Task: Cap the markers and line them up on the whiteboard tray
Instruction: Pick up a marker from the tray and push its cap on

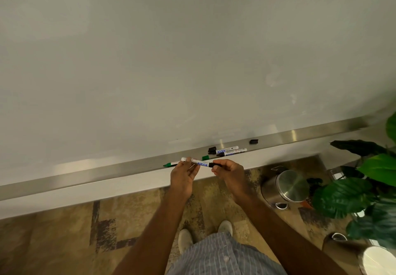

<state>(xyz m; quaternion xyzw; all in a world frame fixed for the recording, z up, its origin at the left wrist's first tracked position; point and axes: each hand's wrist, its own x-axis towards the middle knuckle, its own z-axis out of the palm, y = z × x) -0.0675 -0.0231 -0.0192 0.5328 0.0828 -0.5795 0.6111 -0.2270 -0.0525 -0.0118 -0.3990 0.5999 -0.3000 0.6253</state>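
The left hand [183,176] is gripping the white barrel of a marker [196,162], holding it level just near of the whiteboard tray [120,167]. The right hand [228,173] is pinching a black cap [212,164] at the marker's right end. A green marker [170,164], a loose green cap [205,157] and two more markers [230,151] are lying on the tray beyond.

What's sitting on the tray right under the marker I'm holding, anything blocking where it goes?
A green marker lies on the tray just behind the held marker; a loose green cap sits slightly right. Left of them, the tray looks bare.
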